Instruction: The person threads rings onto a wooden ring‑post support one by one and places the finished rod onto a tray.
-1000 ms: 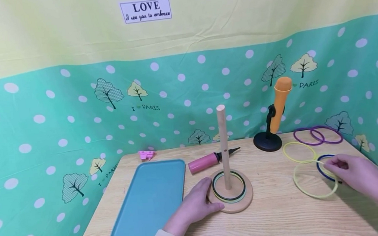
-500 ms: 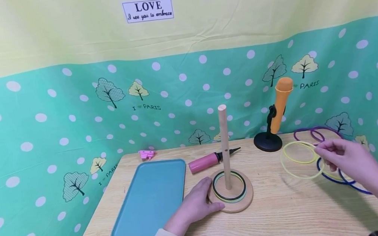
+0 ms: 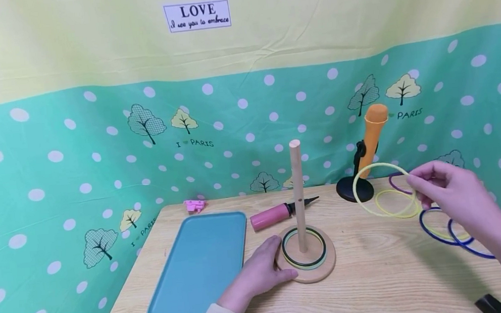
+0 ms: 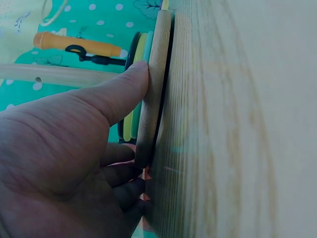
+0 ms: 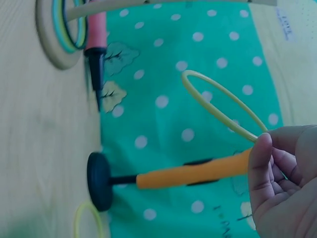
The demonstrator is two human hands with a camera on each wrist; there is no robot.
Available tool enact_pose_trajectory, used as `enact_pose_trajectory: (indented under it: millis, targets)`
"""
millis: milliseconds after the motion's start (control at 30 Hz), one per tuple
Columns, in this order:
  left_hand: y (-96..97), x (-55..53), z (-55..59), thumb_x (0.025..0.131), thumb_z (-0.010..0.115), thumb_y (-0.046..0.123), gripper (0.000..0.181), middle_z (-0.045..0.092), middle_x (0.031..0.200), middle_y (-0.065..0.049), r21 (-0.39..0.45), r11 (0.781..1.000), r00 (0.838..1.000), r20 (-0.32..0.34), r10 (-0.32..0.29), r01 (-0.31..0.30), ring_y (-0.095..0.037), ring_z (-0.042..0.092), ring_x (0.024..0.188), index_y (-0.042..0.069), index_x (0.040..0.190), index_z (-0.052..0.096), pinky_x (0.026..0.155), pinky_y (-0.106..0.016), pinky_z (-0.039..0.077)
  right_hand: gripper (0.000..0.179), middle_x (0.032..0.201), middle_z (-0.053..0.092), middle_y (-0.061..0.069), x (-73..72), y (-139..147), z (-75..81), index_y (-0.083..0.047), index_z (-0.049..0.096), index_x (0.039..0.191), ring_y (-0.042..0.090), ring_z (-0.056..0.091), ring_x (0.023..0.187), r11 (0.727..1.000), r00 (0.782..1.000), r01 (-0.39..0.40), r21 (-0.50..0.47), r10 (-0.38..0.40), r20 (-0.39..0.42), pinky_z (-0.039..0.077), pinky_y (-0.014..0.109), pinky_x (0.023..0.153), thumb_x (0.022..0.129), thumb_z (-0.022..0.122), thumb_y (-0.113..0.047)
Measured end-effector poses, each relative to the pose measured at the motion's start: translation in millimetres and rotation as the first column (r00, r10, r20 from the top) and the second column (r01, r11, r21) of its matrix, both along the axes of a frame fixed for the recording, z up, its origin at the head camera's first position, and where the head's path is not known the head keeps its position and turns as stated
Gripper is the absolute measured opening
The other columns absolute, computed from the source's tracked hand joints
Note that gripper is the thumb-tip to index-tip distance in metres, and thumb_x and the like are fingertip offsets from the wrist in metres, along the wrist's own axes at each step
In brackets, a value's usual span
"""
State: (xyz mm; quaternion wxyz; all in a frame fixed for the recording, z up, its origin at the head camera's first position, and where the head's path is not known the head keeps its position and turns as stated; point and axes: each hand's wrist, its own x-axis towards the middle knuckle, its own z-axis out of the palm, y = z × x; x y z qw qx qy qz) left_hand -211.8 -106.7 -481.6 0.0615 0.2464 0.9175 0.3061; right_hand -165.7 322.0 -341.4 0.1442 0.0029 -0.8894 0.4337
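My right hand [image 3: 452,188] pinches a pale yellow ring [image 3: 380,164] between thumb and fingers, raised above the right side of the table. The same ring [image 5: 186,78] tilts up from the fingertips in the right wrist view. In the middle stands a wooden ring toss stand [image 3: 298,192], its peg upright. Several rings, black, yellow and light green, lie stacked round the peg on the round base [image 3: 324,265]. My left hand [image 3: 262,271] holds the left edge of that base. In the left wrist view the thumb [image 4: 126,87] presses on the base's edge, with fingers bent beneath it.
A blue tray [image 3: 202,265] lies left of the stand, a pink pump [image 3: 270,217] behind it. An orange microphone [image 3: 371,138] stands back right. Yellow, blue [image 3: 422,223] and purple rings lie at the right. A small pink toy [image 3: 194,205] sits at the back left.
My right hand has lifted the pale yellow ring up and to the left, away from the other rings; blue rings now show below it. The left hand and the stand have stayed put.
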Motion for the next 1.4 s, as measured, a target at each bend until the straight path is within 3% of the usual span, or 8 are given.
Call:
enact_pose_trajectory:
  millis: [300,600,800,1033,1167,1400]
  targets:
    - [0.2,0.6,1.5,0.091,0.093,0.046,0.101,0.043,0.169,-0.027,0.002,1.000,1.000,-0.009,-0.003,0.003,-0.041,0.043,0.156,-0.005,0.165,0.045,0.127,-0.058,0.038,0.032,0.089,0.073,0.008,1.9,-17.5,23.9,-0.006,0.068,0.127,0.022,0.069,0.073,0.990,0.998,-0.052,-0.133,0.045,-0.053,0.060,0.024,0.066,0.112,0.070,-0.034]
    - [-0.7,0.7,-0.4,0.091,0.092,0.048,0.102,0.044,0.169,-0.026,-0.002,1.000,1.000,-0.016,-0.007,0.007,-0.041,0.044,0.156,-0.004,0.165,0.045,0.128,-0.057,0.038,0.033,0.092,0.072,0.006,3.9,-39.5,45.7,-0.007,0.066,0.131,0.020,0.068,0.075,0.973,0.995,-0.074,-0.218,0.058,-0.077,0.063,0.028,0.065,0.112,0.069,-0.034]
    - [-0.7,1.0,-0.3,0.091,0.092,0.047,0.102,0.044,0.169,-0.027,-0.004,1.000,1.000,-0.026,-0.008,0.008,-0.042,0.044,0.156,-0.005,0.164,0.045,0.127,-0.058,0.038,0.029,0.086,0.069,0.005,1.7,-51.6,59.5,-0.008,0.068,0.128,0.020,0.067,0.070,0.954,0.989,-0.114,-0.278,0.082,-0.121,0.056,0.028,0.055,0.111,0.070,-0.031]
    - [-0.7,1.3,-0.3,0.092,0.091,0.048,0.102,0.043,0.169,-0.026,-0.006,1.000,1.000,-0.010,-0.008,0.008,-0.042,0.043,0.156,-0.006,0.164,0.044,0.127,-0.058,0.038,0.030,0.089,0.069,0.008,-0.9,-73.1,73.2,-0.002,0.071,0.122,0.021,0.065,0.069,0.890,0.977,-0.177,-0.419,0.108,-0.184,0.062,0.028,0.060,0.107,0.076,-0.027]
    - [-0.9,0.9,-1.0,0.092,0.091,0.049,0.102,0.043,0.169,-0.026,-0.007,1.000,1.000,-0.015,-0.003,0.003,-0.041,0.043,0.156,-0.005,0.165,0.045,0.127,-0.058,0.038,0.030,0.088,0.069,0.008,-3.2,-86.0,78.0,-0.001,0.071,0.120,0.021,0.066,0.069,0.865,0.967,-0.229,-0.447,0.150,-0.205,0.060,0.027,0.058,0.106,0.078,-0.026]
    - [-0.3,1.3,-0.9,0.092,0.091,0.050,0.103,0.043,0.170,-0.026,-0.002,1.000,1.000,-0.011,-0.006,0.006,-0.041,0.043,0.156,-0.005,0.165,0.044,0.127,-0.058,0.038,0.022,0.088,0.068,0.009,-12.1,-109.4,77.9,0.003,0.069,0.116,0.019,0.063,0.068,0.762,0.930,-0.356,-0.541,0.236,-0.280,0.058,0.023,0.055,0.107,0.077,-0.016]
